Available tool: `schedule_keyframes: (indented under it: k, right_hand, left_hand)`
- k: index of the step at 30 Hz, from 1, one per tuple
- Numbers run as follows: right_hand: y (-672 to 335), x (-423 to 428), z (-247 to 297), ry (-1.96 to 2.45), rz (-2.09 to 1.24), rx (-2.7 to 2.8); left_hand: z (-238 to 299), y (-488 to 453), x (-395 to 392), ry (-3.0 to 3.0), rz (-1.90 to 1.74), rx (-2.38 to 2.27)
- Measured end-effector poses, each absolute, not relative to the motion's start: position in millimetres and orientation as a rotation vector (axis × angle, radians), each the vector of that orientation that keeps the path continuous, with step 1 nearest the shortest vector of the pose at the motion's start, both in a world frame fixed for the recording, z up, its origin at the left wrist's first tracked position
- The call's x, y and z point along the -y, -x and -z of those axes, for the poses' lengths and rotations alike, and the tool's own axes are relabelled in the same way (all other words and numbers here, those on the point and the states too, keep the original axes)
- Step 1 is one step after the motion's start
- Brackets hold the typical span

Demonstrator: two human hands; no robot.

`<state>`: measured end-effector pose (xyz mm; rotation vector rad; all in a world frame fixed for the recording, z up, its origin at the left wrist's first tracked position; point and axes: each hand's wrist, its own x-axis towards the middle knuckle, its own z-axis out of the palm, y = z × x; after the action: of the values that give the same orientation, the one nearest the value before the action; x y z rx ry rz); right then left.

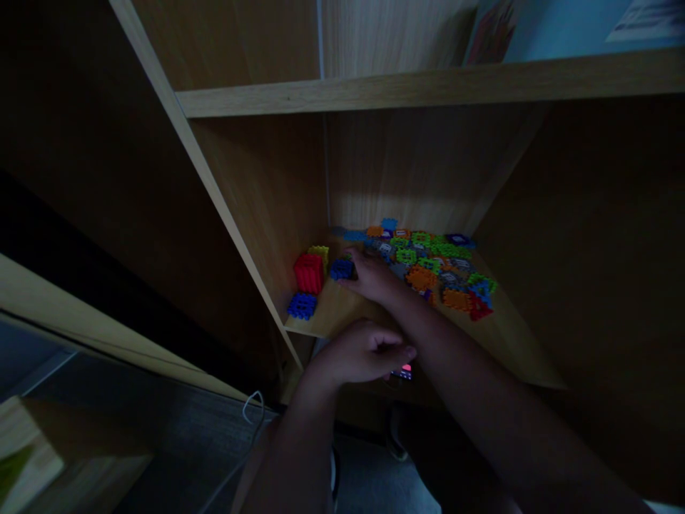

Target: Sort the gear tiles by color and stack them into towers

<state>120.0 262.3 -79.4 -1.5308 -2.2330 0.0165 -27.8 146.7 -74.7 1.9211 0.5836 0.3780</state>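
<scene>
My right hand (369, 276) reaches onto the shelf, its thumb and fingers around a small stack of blue interlocking plastic tiles (341, 269). To its left stand a stack of red tiles (309, 273), yellow tiles (320, 251) behind it, and blue tiles (302, 305) near the front edge. Many loose tiles (422, 275) in orange, green, grey, blue and purple lie spread to the right of that hand. My left hand (369, 350) hangs in front of the shelf edge, loosely closed with the thumb stretched out. No object shows in its fingers.
The wooden shelf (342, 310) has side walls and an upper board (374, 93) bearing a light-blue item (561, 32). A small lit pink screen-like thing (404, 371) is partly behind my left hand. A white cable (254, 407) runs at lower left, near a wooden piece (80, 442).
</scene>
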Motion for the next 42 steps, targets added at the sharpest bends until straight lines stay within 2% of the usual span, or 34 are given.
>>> schedule_keyframes:
  k: [18, 22, 27, 34, 42]
  right_hand:
    - [-134, -261, 70, 1.401, -0.077, 2.121]
    - [-173, -266, 54, 1.504, 0.002, 1.999]
    - [-210, -263, 55, 1.547, 0.15, 2.108]
    - [-171, -258, 67, 1.309, 0.091, 2.369]
    - [-156, -253, 69, 1.471, 0.089, 2.43]
  left_hand:
    - [77, 28, -149, -1.902, -0.359, -0.591]
    - [76, 28, -149, -1.914, -0.363, -0.59]
    - [77, 26, -149, -1.886, -0.344, -0.616]
    - [77, 26, -148, -1.883, -0.374, -0.639]
    - [74, 24, -147, -1.865, -0.392, -0.662]
